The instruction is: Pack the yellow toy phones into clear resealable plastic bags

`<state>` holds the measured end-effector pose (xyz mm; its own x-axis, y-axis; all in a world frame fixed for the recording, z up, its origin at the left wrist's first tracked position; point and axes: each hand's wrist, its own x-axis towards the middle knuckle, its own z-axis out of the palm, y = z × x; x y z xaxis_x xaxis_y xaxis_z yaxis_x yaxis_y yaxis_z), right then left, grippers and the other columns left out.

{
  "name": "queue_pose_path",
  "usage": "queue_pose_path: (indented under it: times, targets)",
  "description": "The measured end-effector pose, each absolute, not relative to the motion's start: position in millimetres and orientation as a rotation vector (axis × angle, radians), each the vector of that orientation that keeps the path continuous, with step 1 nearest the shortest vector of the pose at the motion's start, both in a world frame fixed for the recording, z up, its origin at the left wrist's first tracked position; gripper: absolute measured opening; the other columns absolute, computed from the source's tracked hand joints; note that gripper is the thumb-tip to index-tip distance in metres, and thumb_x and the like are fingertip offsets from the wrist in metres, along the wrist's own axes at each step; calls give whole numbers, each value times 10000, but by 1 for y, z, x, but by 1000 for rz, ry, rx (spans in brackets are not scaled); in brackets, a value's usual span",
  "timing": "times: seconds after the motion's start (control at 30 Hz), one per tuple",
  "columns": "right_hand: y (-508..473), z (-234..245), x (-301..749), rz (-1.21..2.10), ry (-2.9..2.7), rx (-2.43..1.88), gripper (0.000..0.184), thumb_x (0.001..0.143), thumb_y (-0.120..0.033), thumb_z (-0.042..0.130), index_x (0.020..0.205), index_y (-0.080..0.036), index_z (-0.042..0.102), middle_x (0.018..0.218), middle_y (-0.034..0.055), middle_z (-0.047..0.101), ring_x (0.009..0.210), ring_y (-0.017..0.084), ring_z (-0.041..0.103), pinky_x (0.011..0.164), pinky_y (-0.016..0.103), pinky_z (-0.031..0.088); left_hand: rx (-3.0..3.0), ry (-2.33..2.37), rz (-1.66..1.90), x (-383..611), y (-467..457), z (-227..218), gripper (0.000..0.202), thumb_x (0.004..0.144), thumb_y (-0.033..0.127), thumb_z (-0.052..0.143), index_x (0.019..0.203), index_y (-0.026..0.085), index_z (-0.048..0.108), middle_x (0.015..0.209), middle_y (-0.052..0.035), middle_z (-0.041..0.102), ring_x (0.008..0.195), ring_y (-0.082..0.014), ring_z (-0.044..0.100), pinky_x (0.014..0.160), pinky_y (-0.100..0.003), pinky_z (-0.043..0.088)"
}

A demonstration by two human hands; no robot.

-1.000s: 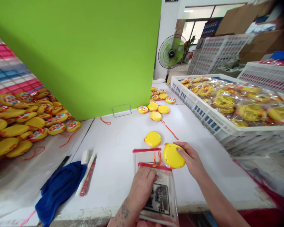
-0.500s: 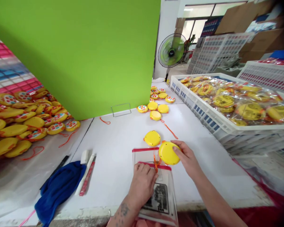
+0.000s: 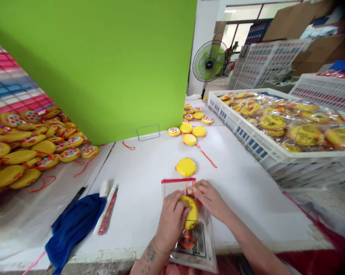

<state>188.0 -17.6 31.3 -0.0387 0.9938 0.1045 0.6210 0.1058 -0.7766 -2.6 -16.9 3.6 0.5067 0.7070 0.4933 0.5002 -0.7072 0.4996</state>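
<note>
My left hand (image 3: 171, 214) is closed on a round yellow duck-like plastic toy (image 3: 192, 217), its fingers over the toy's left side. The toy lies over clear zip bags (image 3: 209, 255) with red top strips and black print, near the table's front edge. An orange loop (image 3: 186, 241) shows just below the toy. My right hand (image 3: 211, 199) is pinched at the toy's upper right, beside a thin orange cord (image 3: 186, 188); whether its fingertips grip that cord is hard to make out. Another yellow toy (image 3: 186, 167) rests face down just beyond the bags.
A white crate (image 3: 248, 147) of bagged yellow toys stands at right. Loose toys (image 3: 199, 131) lie at the back, with a big pile (image 3: 20, 156) at left. A blue cloth (image 3: 75, 217) and pens (image 3: 108, 214) lie left. A green panel (image 3: 103, 68) closes the back.
The yellow toy has come down and left from my right hand onto the bags, where my left hand now holds it. My right hand has moved left to the bag's top.
</note>
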Motion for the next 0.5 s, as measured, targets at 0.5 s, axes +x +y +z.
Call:
queue_pose_path:
  times: [0.5]
  targets:
    - [-34,19,169,876,-1369,-1619,345,927,-337,399,1197,-226,583,660,-18,624,565,163,576,578,281,455,1918,1013,587,-9,-8,44,148,923,263,495,795,214,552,780,-5,646,790,-188,573,754,-315,431]
